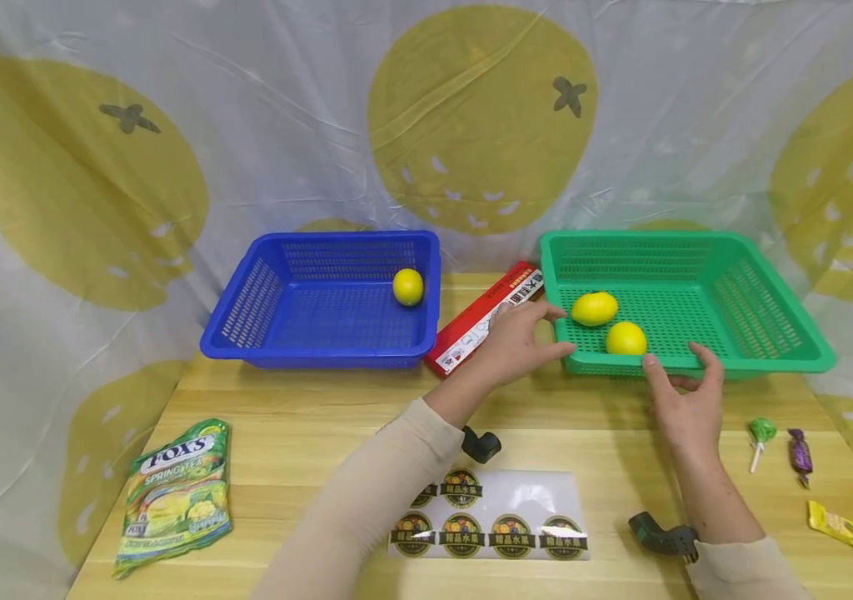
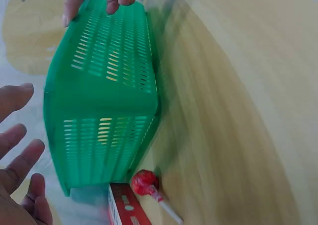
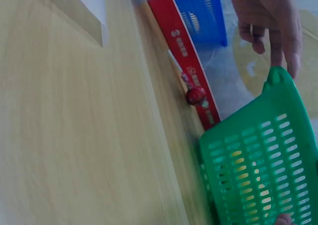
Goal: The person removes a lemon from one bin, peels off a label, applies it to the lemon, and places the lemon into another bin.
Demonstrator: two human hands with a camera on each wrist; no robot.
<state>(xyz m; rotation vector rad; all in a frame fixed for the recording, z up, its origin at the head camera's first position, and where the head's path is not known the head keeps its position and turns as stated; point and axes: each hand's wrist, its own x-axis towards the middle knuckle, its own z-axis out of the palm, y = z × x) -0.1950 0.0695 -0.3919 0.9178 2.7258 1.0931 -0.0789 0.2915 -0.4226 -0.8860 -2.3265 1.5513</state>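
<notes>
My left hand [image 1: 518, 342] is at the front left corner of the green plastic basket [image 1: 756, 365], its fingers spread apart. A gap shows between those fingers and the basket in the left wrist view. At the basket's front rim is my right hand [image 1: 689, 408], thumb and index finger apart. Its other fingertips [image 2: 113, 6] are at the outer wall, loosely bent. Inside the green basket lie a lemon [image 1: 595, 308] and a rounder yellow fruit [image 1: 626, 338]. Another yellow fruit [image 1: 407, 287] is in the blue basket [image 1: 321, 362].
A long red box [image 1: 482, 321] lies between the baskets, a red lollipop [image 3: 195, 95] beside it. Foxs candy bag [image 1: 175, 500] sits front left; sticker sheet [image 1: 501, 533] front middle. At right are a green lollipop [image 1: 761, 430], purple candy [image 1: 800, 454] and yellow packet [image 1: 840, 527].
</notes>
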